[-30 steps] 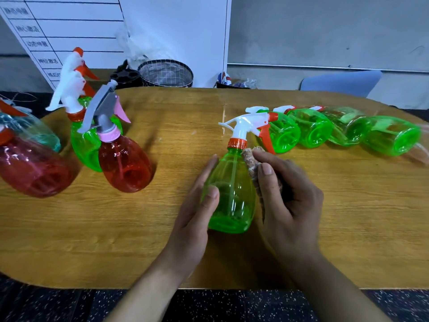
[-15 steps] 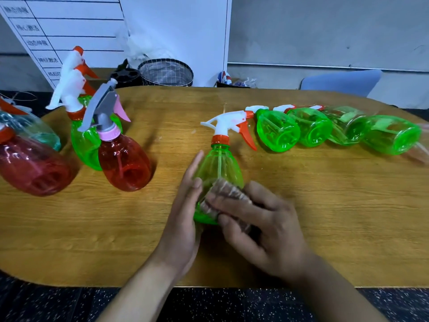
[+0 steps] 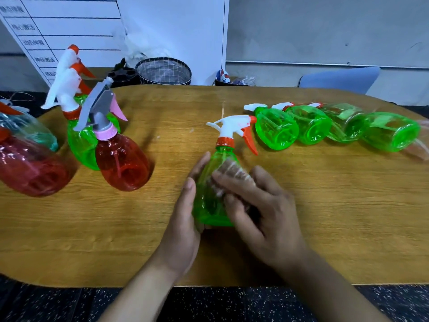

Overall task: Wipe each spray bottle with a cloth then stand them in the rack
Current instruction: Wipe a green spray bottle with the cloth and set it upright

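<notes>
Left hand (image 3: 183, 228) steadying upright green bottle (image 3: 210, 203) on bench (image 3: 325, 217), right hand (image 3: 262, 217) pressing cloth (image 3: 232, 170) (blurred) against it

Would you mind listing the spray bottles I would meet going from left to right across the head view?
Red bottle at the left edge → red bottle with the grey and pink sprayer → green bottle being wiped → four green bottles lying in a row, from to.

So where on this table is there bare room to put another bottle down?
Bare wood lies between the red bottle and the left hand, and before the lying green bottles, right of the right hand. The left edge is crowded.
</notes>
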A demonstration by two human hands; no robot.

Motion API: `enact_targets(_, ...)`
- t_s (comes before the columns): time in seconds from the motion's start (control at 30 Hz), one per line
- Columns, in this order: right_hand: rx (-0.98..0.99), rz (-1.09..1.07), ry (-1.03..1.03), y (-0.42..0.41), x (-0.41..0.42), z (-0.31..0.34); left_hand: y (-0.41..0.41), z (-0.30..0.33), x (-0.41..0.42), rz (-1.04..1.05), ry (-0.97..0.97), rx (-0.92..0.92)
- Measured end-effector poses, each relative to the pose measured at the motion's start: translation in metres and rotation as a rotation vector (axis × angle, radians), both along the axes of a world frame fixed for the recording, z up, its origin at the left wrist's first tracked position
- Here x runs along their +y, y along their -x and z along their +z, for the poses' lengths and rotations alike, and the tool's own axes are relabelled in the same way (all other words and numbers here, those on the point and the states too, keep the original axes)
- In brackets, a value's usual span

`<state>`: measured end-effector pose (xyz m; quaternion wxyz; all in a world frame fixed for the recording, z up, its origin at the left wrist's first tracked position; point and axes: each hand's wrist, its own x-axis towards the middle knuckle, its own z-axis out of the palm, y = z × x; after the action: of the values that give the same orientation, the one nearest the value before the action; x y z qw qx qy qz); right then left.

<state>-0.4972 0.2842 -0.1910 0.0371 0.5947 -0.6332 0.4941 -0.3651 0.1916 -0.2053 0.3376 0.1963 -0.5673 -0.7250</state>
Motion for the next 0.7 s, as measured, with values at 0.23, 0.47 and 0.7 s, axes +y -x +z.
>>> enact_targets(0.23,0.04,0.031,0.111,-0.005,0.006,0.001,0.001,0.004,0.002,0.013,-0.044,0.023)
enact_targets(0.47,-0.185,-0.17,-0.006,0.002,-0.008,-0.003,0.0,0.002,0.0,-0.003,-0.012,-0.02)
enact_targets(0.7,0.117,0.094,0.033,-0.016,0.01,-0.013,0.001,0.006,-0.002,0.06,-0.156,0.044)
